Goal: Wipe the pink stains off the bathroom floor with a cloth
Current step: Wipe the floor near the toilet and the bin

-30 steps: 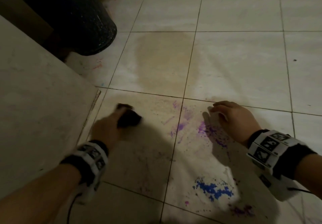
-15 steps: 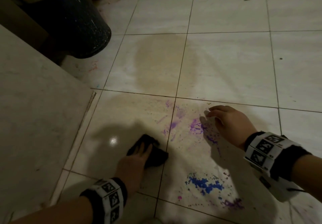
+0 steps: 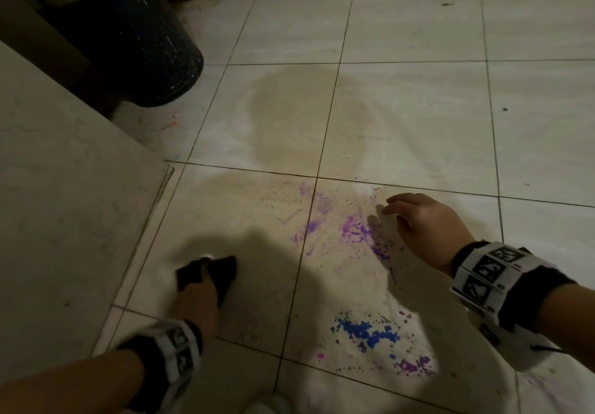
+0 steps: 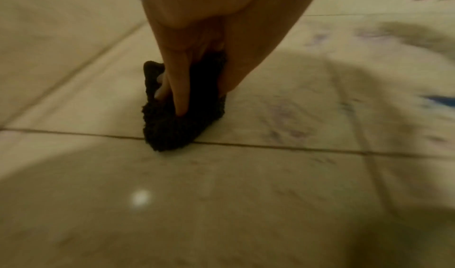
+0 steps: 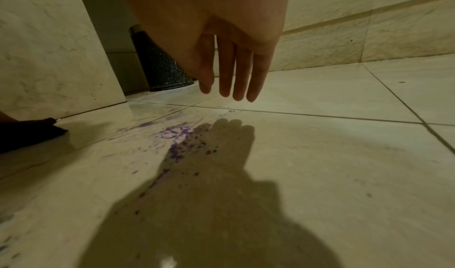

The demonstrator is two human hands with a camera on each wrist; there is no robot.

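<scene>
The cloth (image 3: 207, 273) is a small dark wad of nubbly fabric lying on the floor (image 3: 402, 117), on the tile left of the main stains (image 3: 351, 230) and just beside the pale wall (image 3: 64, 188). By its look it is light, soft and limp, likely to bunch and fold under pressure instead of sliding flat; it has no stiff edge to take, so the sound hold is from above, fingers spread over the middle with the thumb at one side. The left hand (image 3: 196, 301) does this: in the left wrist view its fingers (image 4: 179, 89) run down straight onto the cloth and press it to the tile, thumb alongside, the fabric humped up round the fingertips. Whether any finger curls under a fold cannot be told. The right hand (image 3: 425, 226) hangs above the floor with fingers (image 5: 236, 72) loosely extended and close together, holding nothing and touching nothing; its shadow falls across the purple-pink spatter. That spatter, a blue patch (image 3: 367, 333) and smaller pink spots nearer the person remain unwiped, so in my judgement most of the cleaning is outstanding. A dark bin (image 3: 128, 36) stands in the far corner, well apart from the work.
</scene>
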